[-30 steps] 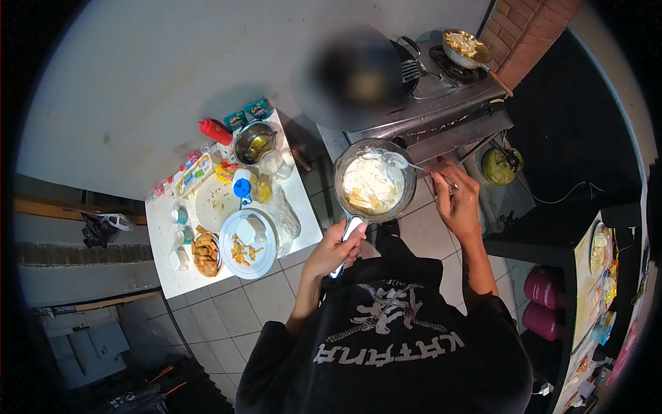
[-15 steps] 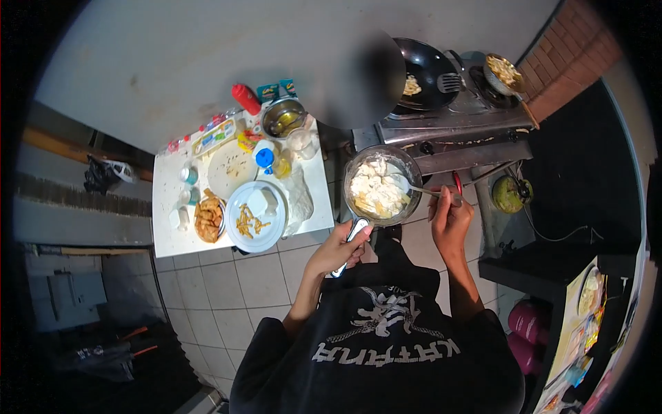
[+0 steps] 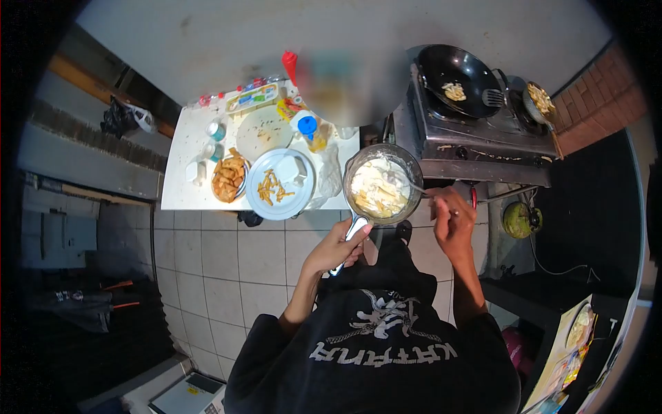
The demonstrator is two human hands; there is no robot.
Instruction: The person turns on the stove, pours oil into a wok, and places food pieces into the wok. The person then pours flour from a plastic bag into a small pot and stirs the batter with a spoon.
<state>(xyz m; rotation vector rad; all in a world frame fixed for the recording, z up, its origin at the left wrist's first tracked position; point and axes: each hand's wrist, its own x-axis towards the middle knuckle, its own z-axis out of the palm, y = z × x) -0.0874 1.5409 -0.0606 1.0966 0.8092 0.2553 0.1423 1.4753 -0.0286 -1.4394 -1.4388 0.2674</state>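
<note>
My left hand (image 3: 339, 247) is wrapped round the white-and-blue handle of a pan (image 3: 352, 204), held level in front of me. Inside the pan lie pale strips (image 3: 376, 188) covered in white flour. Pinched in my right hand (image 3: 452, 215) is a spoon (image 3: 419, 188), whose handle crosses the pan's right rim; its head is hidden in the white food. To the left, a light blue plate (image 3: 257, 204) holds fried strips (image 3: 273, 188) and a small white container (image 3: 296, 164).
A stove (image 3: 448, 146) at the upper right bears a black wok (image 3: 476, 65) with a slotted spatula (image 3: 492, 98) and a strainer of food (image 3: 541, 101). On the white table (image 3: 181, 153) stand fried pieces (image 3: 227, 179), jars and bottles. A green gas cylinder (image 3: 520, 219) stands right.
The view has turned, so the table and stove show further right and the whole wok is visible. My right hand has shifted with the spoon, whose head has sunk into the food.
</note>
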